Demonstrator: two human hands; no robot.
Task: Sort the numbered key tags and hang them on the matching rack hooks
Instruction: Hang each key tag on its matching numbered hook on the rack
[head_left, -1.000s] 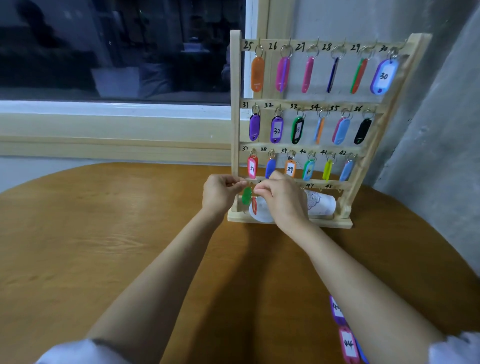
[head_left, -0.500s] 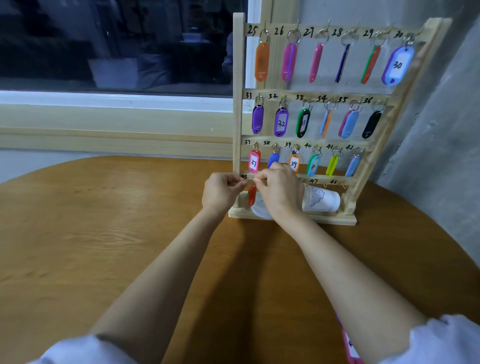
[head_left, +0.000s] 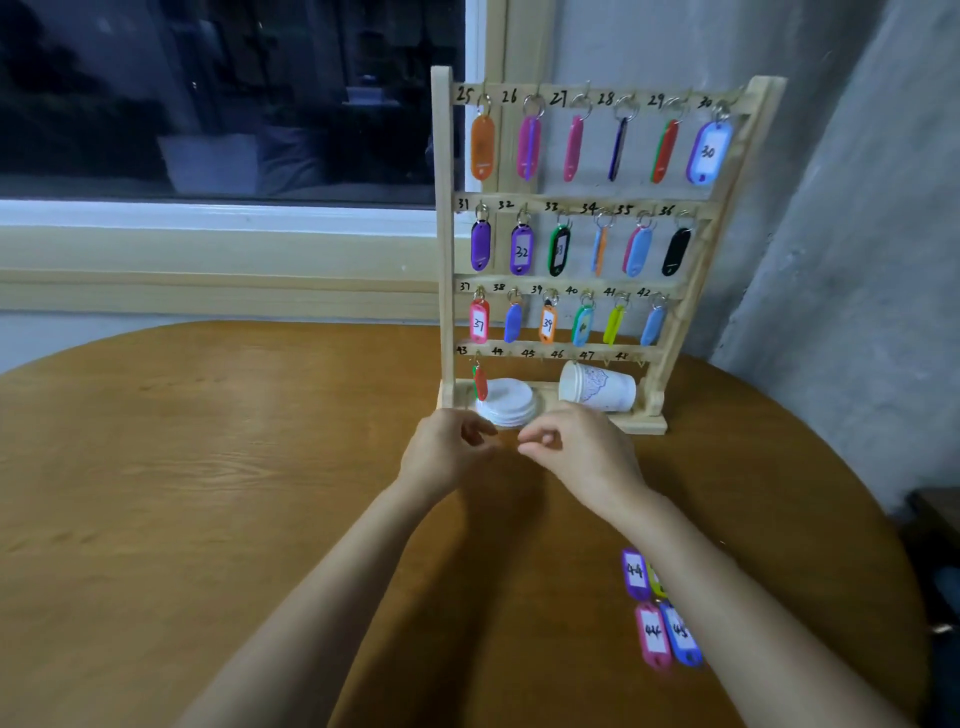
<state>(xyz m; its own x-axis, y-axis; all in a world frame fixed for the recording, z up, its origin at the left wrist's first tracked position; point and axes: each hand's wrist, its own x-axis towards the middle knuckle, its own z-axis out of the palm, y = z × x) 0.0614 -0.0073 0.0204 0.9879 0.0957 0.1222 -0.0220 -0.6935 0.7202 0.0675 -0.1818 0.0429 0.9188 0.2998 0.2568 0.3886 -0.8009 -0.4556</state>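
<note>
left grip (head_left: 451, 448) loosely curled, empty | right grip (head_left: 577, 451) loosely curled, empty | both forearms extended forward

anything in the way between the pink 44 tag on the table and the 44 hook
Nothing visible blocks it. The pink 44 tag lies by the right forearm; the 44 hook is bare. The stack of white lids sits just below it at the rack base.

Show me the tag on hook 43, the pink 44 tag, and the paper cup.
Red tag on hook 43 (head_left: 481, 383), head view, middle of its body.
Pink 44 tag (head_left: 653, 635), head view, its white label.
Paper cup (head_left: 597, 388), head view, its side wall.
</note>
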